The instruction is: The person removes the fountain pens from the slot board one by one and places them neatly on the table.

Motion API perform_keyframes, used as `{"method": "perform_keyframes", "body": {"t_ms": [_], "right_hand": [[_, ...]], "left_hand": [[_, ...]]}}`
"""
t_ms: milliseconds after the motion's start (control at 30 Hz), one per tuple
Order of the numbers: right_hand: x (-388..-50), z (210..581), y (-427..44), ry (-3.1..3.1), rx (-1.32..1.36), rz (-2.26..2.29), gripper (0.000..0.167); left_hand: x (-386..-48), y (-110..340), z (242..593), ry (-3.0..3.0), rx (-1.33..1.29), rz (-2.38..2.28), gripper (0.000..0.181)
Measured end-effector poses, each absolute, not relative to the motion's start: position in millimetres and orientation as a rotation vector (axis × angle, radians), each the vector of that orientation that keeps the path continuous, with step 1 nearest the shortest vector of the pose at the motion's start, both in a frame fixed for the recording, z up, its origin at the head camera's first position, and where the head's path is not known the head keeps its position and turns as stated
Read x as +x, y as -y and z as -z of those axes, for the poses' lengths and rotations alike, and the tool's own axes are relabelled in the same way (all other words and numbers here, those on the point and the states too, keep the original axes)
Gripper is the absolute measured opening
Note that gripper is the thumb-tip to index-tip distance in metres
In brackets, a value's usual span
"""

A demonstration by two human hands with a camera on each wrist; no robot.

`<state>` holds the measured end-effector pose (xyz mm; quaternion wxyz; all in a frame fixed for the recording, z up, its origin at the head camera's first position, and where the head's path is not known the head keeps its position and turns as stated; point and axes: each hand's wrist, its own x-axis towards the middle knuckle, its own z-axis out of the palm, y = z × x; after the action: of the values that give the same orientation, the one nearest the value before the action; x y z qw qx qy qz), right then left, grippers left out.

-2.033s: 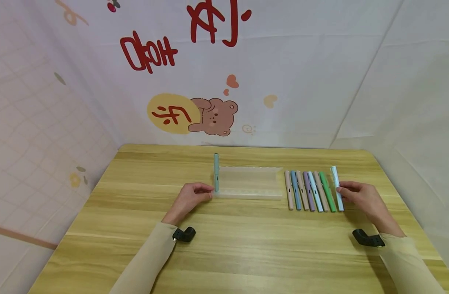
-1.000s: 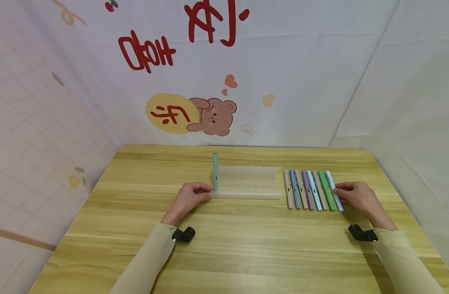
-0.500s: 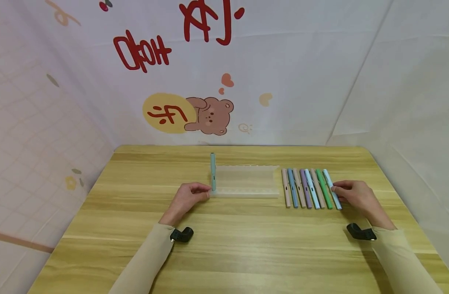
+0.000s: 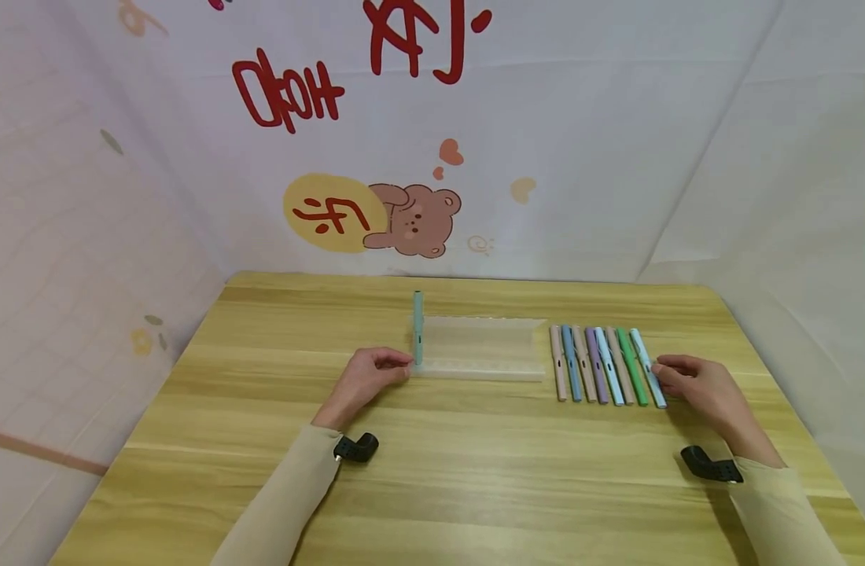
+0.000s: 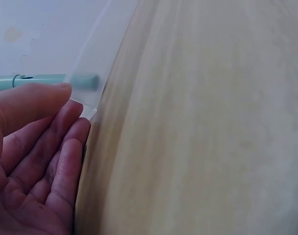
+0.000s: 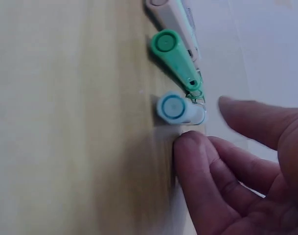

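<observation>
A clear plastic pen stand lies on the table, with one teal pen upright at its left end. My left hand pinches the stand's left corner between thumb and fingers, close to the teal pen's foot. To the right lies a row of capped pens, among them a purple pen and a green pen. A light blue pen lies slanted at the row's right end. Beside it is my right hand, its thumb raised apart from the fingers in the right wrist view and nothing between them.
The wooden table meets a white printed cloth at the back, with more cloth at both sides. A black wrist camera sits on the left wrist and another black camera on the right.
The light blue pen, held tilted up at first, came down to lie beside the green one. My right hand has let go of it and drawn slightly right. My left hand stays at the stand.
</observation>
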<state>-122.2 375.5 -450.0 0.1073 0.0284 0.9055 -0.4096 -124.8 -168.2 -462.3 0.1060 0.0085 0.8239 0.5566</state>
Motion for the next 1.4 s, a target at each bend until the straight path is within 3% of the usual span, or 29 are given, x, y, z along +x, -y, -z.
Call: {"method": "perform_keyframes", "body": {"t_ms": [733,1400], "right_hand": [[-100,427,-349,-2.908,0.036,1.188,0.062],[-109,410,-257,-2.562,-0.378,1.564,0.044]], "left_hand": [[-126,165,462,-2.419,0.068,-1.668,0.019],[-125,168,465,-2.409,0.055,-1.696,0.019]]}}
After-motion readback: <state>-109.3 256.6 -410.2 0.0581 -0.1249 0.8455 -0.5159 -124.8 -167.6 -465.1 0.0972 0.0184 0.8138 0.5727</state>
